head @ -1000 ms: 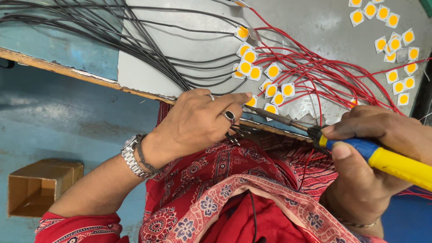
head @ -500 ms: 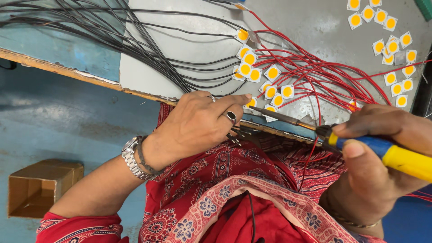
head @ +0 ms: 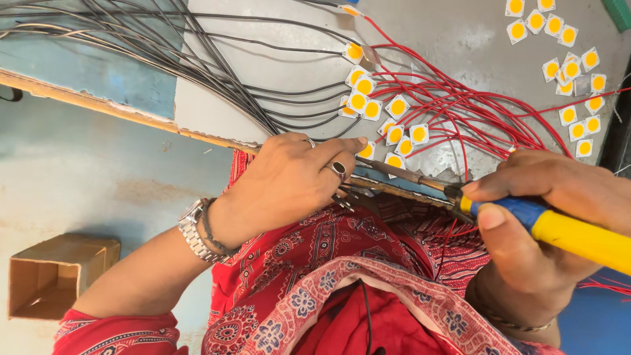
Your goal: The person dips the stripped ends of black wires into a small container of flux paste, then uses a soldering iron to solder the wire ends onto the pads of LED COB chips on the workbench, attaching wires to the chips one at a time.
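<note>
On top of the grey table (head: 460,33), a big bunch of black wires (head: 164,46) fans in from the far left, and a tangle of red wires (head: 460,105) spreads out on the right. Where the two bunches meet lie small square chips with yellow dots (head: 397,106), each one joined to wires. More loose chips (head: 578,59) sit by themselves near the far right corner, well apart from your hands.

Your red patterned clothes (head: 342,283) fill the bottom of the view, under the table's wooden edge (head: 85,102). Down on the left, on the blue floor, sits an open cardboard box (head: 56,273).

Your left hand (head: 289,181) rests on the near edge of the table, fingers curled and pressed down over the ends of some black wires. It wears a ring and, at the wrist, a metal watch (head: 194,231). Its fingertips point at the nearest chips, just beside them.

Your right hand (head: 539,217) is closed tight around the soldering iron (head: 526,213), gripping its blue and yellow handle like a fat pen. The thumb lies on the blue part. The handle sticks out past your hand to the right. The thin metal tip (head: 394,172) reaches out to the left, low over the table edge. It ends right next to your left fingertips and the closest yellow chip. I cannot tell if the tip is touching the chip.
</note>
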`<state>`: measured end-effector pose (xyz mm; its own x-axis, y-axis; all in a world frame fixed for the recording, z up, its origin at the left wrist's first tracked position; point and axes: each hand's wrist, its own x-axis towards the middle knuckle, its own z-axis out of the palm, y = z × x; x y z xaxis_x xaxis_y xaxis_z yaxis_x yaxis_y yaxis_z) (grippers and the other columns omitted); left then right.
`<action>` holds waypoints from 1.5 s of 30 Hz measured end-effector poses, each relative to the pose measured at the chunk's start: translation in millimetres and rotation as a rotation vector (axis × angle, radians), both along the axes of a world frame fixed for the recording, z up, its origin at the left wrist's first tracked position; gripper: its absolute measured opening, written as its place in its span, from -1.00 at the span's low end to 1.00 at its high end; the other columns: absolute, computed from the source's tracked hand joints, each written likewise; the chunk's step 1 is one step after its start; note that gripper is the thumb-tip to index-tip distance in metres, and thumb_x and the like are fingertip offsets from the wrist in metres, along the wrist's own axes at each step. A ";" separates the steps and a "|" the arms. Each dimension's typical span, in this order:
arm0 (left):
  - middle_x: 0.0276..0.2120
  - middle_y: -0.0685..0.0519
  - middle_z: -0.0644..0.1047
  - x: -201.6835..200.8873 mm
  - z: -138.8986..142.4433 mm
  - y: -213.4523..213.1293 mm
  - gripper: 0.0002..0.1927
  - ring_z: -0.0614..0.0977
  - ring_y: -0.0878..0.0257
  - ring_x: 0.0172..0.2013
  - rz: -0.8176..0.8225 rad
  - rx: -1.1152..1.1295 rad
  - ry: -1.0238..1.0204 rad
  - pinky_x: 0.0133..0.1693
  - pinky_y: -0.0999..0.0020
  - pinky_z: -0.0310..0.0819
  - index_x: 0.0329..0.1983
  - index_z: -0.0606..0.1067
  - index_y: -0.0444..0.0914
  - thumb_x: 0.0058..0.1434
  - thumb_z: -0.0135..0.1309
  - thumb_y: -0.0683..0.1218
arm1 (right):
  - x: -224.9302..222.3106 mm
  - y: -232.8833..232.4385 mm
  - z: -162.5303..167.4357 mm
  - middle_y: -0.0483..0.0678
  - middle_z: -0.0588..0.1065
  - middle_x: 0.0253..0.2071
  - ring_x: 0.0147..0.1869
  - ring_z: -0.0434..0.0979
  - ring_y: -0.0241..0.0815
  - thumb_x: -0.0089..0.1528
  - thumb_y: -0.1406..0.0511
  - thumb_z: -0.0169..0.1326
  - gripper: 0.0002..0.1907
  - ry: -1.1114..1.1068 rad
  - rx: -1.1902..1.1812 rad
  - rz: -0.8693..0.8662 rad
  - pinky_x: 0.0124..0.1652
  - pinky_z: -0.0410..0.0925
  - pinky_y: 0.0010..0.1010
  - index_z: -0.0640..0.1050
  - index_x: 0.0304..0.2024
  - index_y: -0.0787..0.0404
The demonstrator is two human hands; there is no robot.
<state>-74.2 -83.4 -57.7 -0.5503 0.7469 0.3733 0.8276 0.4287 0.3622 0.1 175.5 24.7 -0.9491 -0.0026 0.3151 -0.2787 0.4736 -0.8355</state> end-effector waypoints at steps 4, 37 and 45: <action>0.07 0.02 0.60 -0.2 0.9 -0.1 -0.83 0.54 0.17 -0.51 -0.004 0.003 0.014 -0.41 0.23 0.45 -0.18 0.48 -0.32 0.15 0.07 -0.21 | -2.0 4.4 1.4 0.08 0.51 -0.43 -0.50 0.47 -0.26 0.25 0.28 0.16 -0.74 0.039 0.058 0.055 -0.41 0.30 -0.58 0.50 -0.29 0.42; -0.05 0.02 0.60 -1.4 3.0 -1.3 -0.74 0.56 0.21 -0.50 -0.005 0.024 0.026 -0.42 0.25 0.46 -0.11 0.53 -0.36 0.12 0.09 -0.19 | -2.0 5.5 -0.6 0.07 0.52 -0.38 -0.47 0.45 -0.27 0.28 0.30 0.20 -0.75 0.045 0.004 0.027 -0.39 0.27 -0.60 0.52 -0.24 0.42; -0.02 0.01 0.60 -1.4 4.4 -1.4 -0.74 0.57 0.20 -0.49 -0.008 0.033 0.029 -0.40 0.25 0.48 -0.11 0.54 -0.36 0.13 0.09 -0.20 | 6.3 12.0 -8.6 0.09 0.54 -0.36 -0.44 0.44 -0.24 0.29 0.30 0.25 -0.74 0.046 -0.039 -0.030 -0.36 0.26 -0.60 0.54 -0.24 0.44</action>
